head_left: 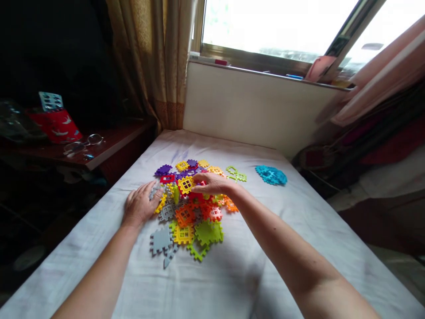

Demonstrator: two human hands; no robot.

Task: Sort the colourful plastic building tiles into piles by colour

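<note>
A pile of colourful interlocking plastic tiles [184, 215] with toothed edges lies on the bed. My right hand [213, 182] is closed in a pinch on a yellow window-shaped tile [186, 185], held over the upper part of the pile. At the pile's left edge, my left hand [141, 204] lies open, fingers stretched beside grey and yellow tiles. Its fingertips touch or partly cover a grey tile. Nearer to me are a solid grey tile [161, 240], a yellow window tile [183, 235] and a solid green tile [209, 232].
A separate heap of blue tiles [270, 174] sits to the right on the white sheet [252, 274]. Eyeglasses [84, 144] and a red container [56, 126] stand on a dark table at left. Behind the bed are a curtain [166, 66] and a window.
</note>
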